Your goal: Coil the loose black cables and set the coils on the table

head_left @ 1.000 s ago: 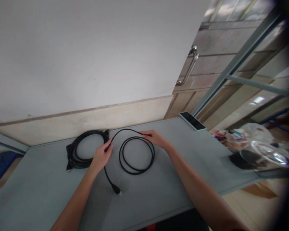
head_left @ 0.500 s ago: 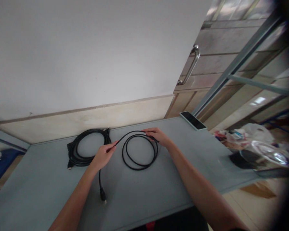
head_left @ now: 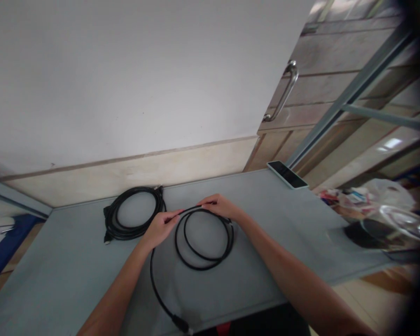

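Note:
A black cable (head_left: 205,268) lies partly looped on the grey table, with its upper strands raised in my hands. My left hand (head_left: 164,227) pinches it at the left of the loop. From beneath that hand the loose end runs down to a dark plug (head_left: 180,323) at the table's front edge. My right hand (head_left: 220,206) is closed on the cable at the top of the loop, a short span from the left. Left of my left hand rests a second coiled black cable (head_left: 116,225), its connectors showing at the coil's edges.
A phone (head_left: 287,174) lies at the back right corner of the grey table (head_left: 73,270). A white wall (head_left: 161,84) rises behind it. Past the right edge are plastic bags (head_left: 388,196) and a metal door handle (head_left: 283,93). Something blue is at far left.
My hands have come closer together along the cable. The loop has shifted toward me, and the plug end has moved down and right to the front edge.

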Available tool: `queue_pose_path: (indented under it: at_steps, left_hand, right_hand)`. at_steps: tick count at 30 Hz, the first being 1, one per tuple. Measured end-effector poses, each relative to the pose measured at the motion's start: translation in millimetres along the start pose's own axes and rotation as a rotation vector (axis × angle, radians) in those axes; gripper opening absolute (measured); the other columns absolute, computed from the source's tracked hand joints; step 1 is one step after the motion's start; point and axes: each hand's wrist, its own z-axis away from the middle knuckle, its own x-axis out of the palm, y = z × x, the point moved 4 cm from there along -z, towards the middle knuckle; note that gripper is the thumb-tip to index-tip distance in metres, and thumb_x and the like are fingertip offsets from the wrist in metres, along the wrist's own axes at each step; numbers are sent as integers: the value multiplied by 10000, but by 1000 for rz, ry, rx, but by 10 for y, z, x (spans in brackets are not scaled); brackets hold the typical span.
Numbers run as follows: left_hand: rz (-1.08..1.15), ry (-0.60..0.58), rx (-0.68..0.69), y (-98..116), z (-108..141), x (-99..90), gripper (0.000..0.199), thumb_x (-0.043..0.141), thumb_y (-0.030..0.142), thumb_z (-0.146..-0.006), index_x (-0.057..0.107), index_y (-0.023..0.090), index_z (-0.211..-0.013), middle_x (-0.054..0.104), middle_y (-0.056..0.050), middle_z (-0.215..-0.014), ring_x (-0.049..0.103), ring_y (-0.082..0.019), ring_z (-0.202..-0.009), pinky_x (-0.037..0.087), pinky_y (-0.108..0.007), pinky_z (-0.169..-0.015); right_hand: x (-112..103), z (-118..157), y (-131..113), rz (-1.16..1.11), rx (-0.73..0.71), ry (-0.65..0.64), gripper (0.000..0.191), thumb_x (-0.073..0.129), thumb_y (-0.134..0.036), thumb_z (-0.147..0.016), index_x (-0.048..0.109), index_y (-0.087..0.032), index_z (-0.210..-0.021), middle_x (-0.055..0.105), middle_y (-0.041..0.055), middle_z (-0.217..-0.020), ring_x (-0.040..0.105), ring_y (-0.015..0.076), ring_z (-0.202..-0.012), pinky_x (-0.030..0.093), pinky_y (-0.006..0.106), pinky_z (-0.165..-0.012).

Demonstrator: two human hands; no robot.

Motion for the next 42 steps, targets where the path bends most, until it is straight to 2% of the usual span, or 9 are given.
queue_pose_path:
  at_steps: [3, 7, 14, 20, 26, 30, 34, 39, 42]
  left_hand:
    - [67, 19, -28, -56, -22, 51, 461, 622, 440, -824, 717, 139, -1159, 541, 26, -463, 524, -148, -468, 393, -244, -468]
    - [179, 84, -90, -183, -99, -35, 543, 598, 488, -835, 672, 118, -1225, 363, 84, -407, 319, -81, -357, 238, -207, -396]
    - [287, 158, -119, -230, -116, -340, 560, 651, 492, -807, 661, 95, -1203, 316, 107, -401, 268, -57, -349, 205, -195, -387]
    - [445, 213, -176, -185, -32, -606, 592, 765, 466, -706, 664, 84, -1147, 253, 141, -404, 190, -25, -342, 156, -182, -385]
    - [537, 320, -149, -153, 6, -761, 529, 798, 432, -677, 683, 113, -1082, 255, 145, -402, 200, -16, -330, 164, -175, -383]
    - [589, 266, -152, -186, -16, -689, 566, 790, 427, -695, 662, 139, -1165, 267, 141, -436, 198, -12, -333, 152, -165, -379]
    - [625, 218, -142, -178, -13, -621, 614, 765, 423, -726, 623, 154, -1259, 289, 134, -452, 210, -16, -338, 163, -161, -371]
    - [525, 157, -136, -158, -18, -464, 701, 730, 474, -758, 561, 147, -1355, 344, 113, -475, 229, -19, -354, 168, -175, -377]
    - [462, 168, -122, -189, -47, -367, 731, 711, 507, -760, 555, 119, -1359, 292, 124, -471, 213, -28, -365, 172, -186, -381]
  right_hand:
    - [63, 13, -51, -27, 3, -6, 388, 606, -457, -838, 770, -153, -1014, 679, 47, -714, 564, 150, -641, 440, 248, -567]
    - [-35, 38, 7, -162, 124, -26, 457, 635, -468, -822, 729, -132, -1117, 397, -65, -448, 313, 69, -399, 253, 212, -395]
    - [-370, 82, 148, -414, 176, 15, 466, 728, -406, -748, 716, -103, -1101, 256, -104, -512, 186, 41, -455, 171, 205, -403]
    - [-659, 140, 306, -397, 183, 170, 459, 743, -401, -718, 712, -90, -1053, 310, -88, -531, 215, 41, -460, 150, 218, -410]
    - [-920, 188, 389, -411, 89, 473, 402, 727, -400, -732, 701, -110, -1009, 323, -74, -540, 251, 59, -468, 176, 235, -420]
    - [-830, 133, 424, -547, 90, 488, 422, 705, -348, -736, 680, -113, -1086, 253, -86, -552, 213, 63, -477, 160, 232, -415]
    - [-663, 72, 437, -591, 147, 373, 439, 712, -330, -727, 675, -119, -1110, 242, -92, -563, 178, 52, -471, 141, 221, -407]
    - [-469, 45, 383, -489, 165, 237, 442, 694, -355, -749, 689, -113, -1120, 248, -93, -547, 204, 50, -456, 153, 217, -409]
    - [-382, 24, 329, -338, 161, 237, 474, 653, -395, -783, 686, -105, -1157, 316, -77, -528, 265, 61, -457, 197, 220, -423]
